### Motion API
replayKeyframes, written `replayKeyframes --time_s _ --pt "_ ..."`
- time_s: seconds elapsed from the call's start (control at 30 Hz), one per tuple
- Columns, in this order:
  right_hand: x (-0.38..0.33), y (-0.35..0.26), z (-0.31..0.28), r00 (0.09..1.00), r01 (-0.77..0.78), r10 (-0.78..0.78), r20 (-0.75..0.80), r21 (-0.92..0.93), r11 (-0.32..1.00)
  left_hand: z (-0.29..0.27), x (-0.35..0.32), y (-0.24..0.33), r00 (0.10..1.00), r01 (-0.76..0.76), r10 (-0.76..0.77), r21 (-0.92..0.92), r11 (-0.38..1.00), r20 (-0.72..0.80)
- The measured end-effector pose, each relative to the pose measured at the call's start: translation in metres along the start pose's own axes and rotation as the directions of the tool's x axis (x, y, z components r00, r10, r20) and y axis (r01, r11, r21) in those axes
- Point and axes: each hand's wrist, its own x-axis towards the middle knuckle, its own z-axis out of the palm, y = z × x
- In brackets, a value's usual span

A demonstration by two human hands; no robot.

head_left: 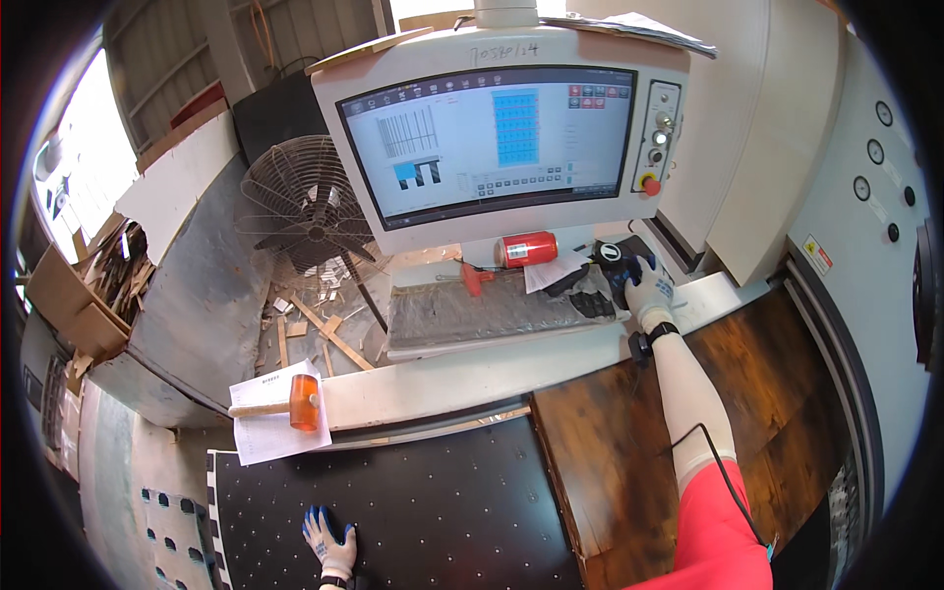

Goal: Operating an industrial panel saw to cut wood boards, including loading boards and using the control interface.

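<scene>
My left hand, in a white glove with blue fingertips, lies flat with its fingers spread on a black studded table. My right arm reaches forward to the shelf under the monitor. There my right hand, gloved the same way, curls over something dark that its fingers mostly hide. Right beside these fingers is a black object with a round, white-ringed face. A dark glove lies just left of it on the plastic-covered shelf. Above stands a lit monitor with blue panel drawings.
A red can lies on its side on the shelf near a red-handled tool. An orange-headed mallet rests on paper at the left. Dark wood-grain panels lie under my right arm. A fan stands behind.
</scene>
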Motion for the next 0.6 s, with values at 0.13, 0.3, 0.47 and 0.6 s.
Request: replayKeyframes --time_s 0.13,0.3,0.47,0.6 --pt "0.009 0.0 -0.003 1.0 0.016 -0.016 0.001 -0.021 1.0 -0.012 0.005 0.013 0.999 0.022 -0.019 -0.053 0.998 0.048" --pt "0.019 -0.009 0.011 0.992 -0.003 0.001 -0.129 -0.017 1.0 -0.044 0.009 0.03 0.958 -0.274 0.281 0.096 0.957 -0.065" --pt "0.021 -0.004 0.013 0.98 0.022 -0.014 -0.198 0.039 0.999 -0.035 -0.015 -0.046 0.985 0.067 -0.048 0.109 0.992 -0.164" --pt "0.021 -0.004 0.014 0.986 0.06 -0.051 -0.156 0.051 0.997 -0.035 -0.016 -0.045 0.973 0.172 -0.143 0.156 0.973 -0.181"
